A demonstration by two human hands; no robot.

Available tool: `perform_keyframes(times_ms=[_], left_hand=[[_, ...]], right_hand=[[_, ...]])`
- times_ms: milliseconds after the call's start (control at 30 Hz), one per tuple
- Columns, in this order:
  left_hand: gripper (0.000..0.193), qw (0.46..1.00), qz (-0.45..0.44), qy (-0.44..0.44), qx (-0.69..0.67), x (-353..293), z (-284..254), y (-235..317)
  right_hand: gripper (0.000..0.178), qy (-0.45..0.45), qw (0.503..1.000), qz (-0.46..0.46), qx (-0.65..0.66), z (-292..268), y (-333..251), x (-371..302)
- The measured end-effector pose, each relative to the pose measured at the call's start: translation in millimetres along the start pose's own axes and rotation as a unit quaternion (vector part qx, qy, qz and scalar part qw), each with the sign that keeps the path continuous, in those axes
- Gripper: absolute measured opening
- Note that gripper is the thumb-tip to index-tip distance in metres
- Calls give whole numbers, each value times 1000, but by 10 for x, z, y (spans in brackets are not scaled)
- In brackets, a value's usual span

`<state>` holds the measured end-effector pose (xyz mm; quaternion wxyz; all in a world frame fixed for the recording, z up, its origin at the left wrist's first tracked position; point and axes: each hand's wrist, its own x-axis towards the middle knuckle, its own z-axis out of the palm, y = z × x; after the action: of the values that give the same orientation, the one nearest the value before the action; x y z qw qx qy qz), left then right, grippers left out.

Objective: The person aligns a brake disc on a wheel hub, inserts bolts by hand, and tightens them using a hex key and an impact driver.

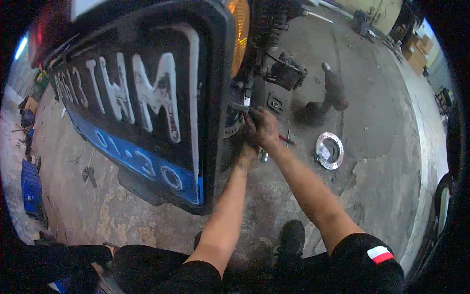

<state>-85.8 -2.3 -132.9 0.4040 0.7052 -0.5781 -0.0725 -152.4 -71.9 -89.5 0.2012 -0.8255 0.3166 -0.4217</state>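
My right hand (265, 128) is closed low beside a motorcycle's rear wheel area, around a grey metal tool (239, 107) with a rounded end. Just below it, my left hand (250, 148) reaches in close to the drilled brake disc (232, 131) on the motorcycle. Its fingers are mostly hidden behind the right hand. Above the hands hangs a dark brake caliper (287, 73). A loose, shiny brake disc (339, 144) lies on the floor to the right. Near my right wrist are a thin red-and-metal tool (288, 140) and a small metal piece (265, 157).
The motorcycle's large number plate (142, 93) and orange indicator (240, 36) block the left side. A dark power tool (334, 88) lies on the concrete floor. A blue crate (32, 188) stands far left; cardboard boxes (417, 55) are far right. My shoe (292, 237) is below.
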Motion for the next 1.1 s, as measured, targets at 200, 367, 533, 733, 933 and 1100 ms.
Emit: perform_keyframes(times_ms=[200, 367, 533, 733, 933, 1100], left_hand=[[85, 1000, 2, -13, 7, -84, 162, -229], [79, 993, 38, -21, -108, -121, 83, 12], [67, 912, 96, 8, 398, -278, 737, -451], [49, 962, -41, -128, 239, -692, 496, -1703], [44, 965, -122, -147, -180, -348, -129, 54], [41, 980, -63, -100, -161, -427, -87, -75]], right_hand=[[20, 9, 998, -53, -24, 69, 11, -56], [19, 44, 992, -105, -59, 72, 375, -67], [21, -52, 995, -75, -38, -67, -16, 50], [26, -103, 994, 8, 43, 164, -532, 212], [32, -62, 981, 179, 27, -117, -143, 134], [32, -83, 970, 231, 7, -28, -250, 134]])
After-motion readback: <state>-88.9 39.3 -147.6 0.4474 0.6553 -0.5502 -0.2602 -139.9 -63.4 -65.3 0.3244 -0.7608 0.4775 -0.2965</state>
